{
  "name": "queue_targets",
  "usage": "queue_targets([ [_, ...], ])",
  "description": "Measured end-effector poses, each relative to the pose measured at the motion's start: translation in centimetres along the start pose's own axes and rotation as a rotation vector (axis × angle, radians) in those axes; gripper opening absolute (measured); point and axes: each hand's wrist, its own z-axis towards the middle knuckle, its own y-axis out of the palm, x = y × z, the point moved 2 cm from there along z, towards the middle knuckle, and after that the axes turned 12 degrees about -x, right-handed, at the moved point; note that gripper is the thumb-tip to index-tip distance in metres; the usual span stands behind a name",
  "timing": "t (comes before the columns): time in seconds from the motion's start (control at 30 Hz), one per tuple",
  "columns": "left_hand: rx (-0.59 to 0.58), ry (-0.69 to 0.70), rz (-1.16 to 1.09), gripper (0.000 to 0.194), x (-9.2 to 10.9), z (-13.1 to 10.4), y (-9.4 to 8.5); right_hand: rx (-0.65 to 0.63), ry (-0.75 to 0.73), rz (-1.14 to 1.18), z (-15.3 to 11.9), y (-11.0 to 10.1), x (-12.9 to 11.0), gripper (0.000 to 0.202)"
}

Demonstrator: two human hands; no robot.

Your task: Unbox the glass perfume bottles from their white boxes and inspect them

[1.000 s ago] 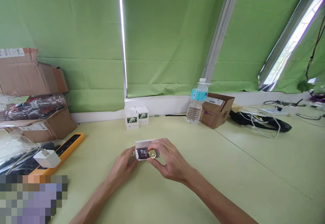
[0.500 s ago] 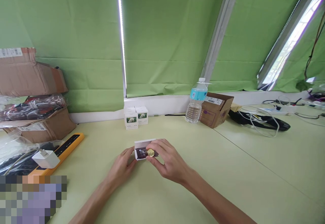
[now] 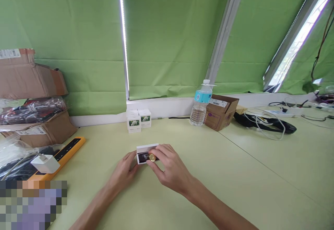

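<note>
A small white box [image 3: 147, 149] with a dark inside lies open on the pale table, its lid raised at the back. The fingers of my left hand [image 3: 125, 172] grip the box's left end. Between the thumb and fingers of my right hand [image 3: 169, 167] is a small item with a round gold cap [image 3: 152, 157], at the box's opening. What lies under the cap is partly hidden by my right fingers. Behind the hands stand white boxes with flower pictures [image 3: 134, 123] near the wall.
A water bottle [image 3: 200, 103] and an open brown carton [image 3: 220, 112] stand at the back. Right of them lies a black device [image 3: 279, 125] with a white cable. At left are stacked cartons [image 3: 47, 127], plastic wrap and an orange power strip [image 3: 73, 150] with a white plug.
The gold-capped item and my right hand have shifted slightly left over the box. The whole view has also moved a little. My left hand keeps its grip.
</note>
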Motion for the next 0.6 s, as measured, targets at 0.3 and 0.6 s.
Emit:
queue_targets([
  [0.3, -0.008, 0.008, 0.028, 0.04, -0.2, 0.1, 0.1, 0.067, 0.077, 0.117, 0.1, -0.1, 0.1, 0.013],
  [0.6, 0.008, 0.02, 0.025, 0.042, -0.2, 0.0, 0.0, 0.185, -0.006, 0.046, 0.2, 1.0, 1.0, 0.009],
])
